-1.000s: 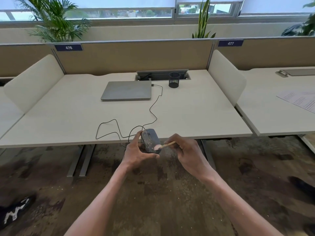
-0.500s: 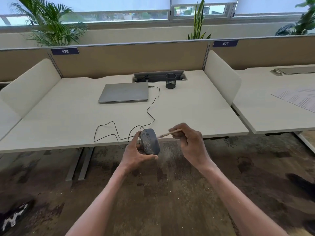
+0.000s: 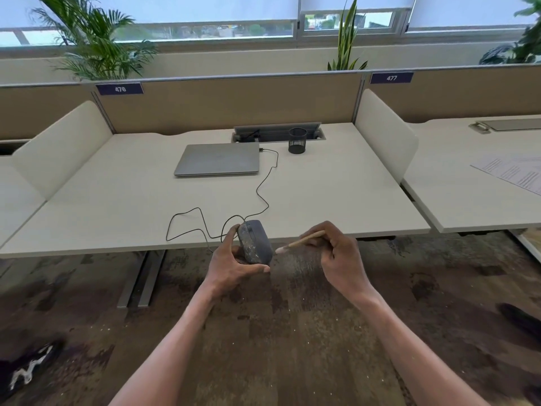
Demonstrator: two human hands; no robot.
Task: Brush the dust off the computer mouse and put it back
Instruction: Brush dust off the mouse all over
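Observation:
A dark grey wired computer mouse [image 3: 254, 241] with pale dust patches on its left side is held in my left hand [image 3: 231, 265], just in front of the desk's front edge, above the carpet. Fingers wrap its left side and my thumb lies under its near end. My right hand [image 3: 341, 259] pinches a small wooden-handled brush [image 3: 301, 243]. Its pale bristle tip sits just right of the mouse, almost touching it. The mouse's black cable [image 3: 263, 194] loops over the desk to the closed laptop [image 3: 218, 159].
The white desk [image 3: 336, 200] carries the closed silver laptop, a black mesh pen cup [image 3: 297, 140] and a cable tray at the back. White side dividers flank it. A neighbouring desk on the right holds papers [image 3: 515, 172]. Dark patterned carpet lies below.
The brush has come off the mouse's near end and now sits at its right side, with my right hand lifted and drawn rightward. The mouse stays in my left hand.

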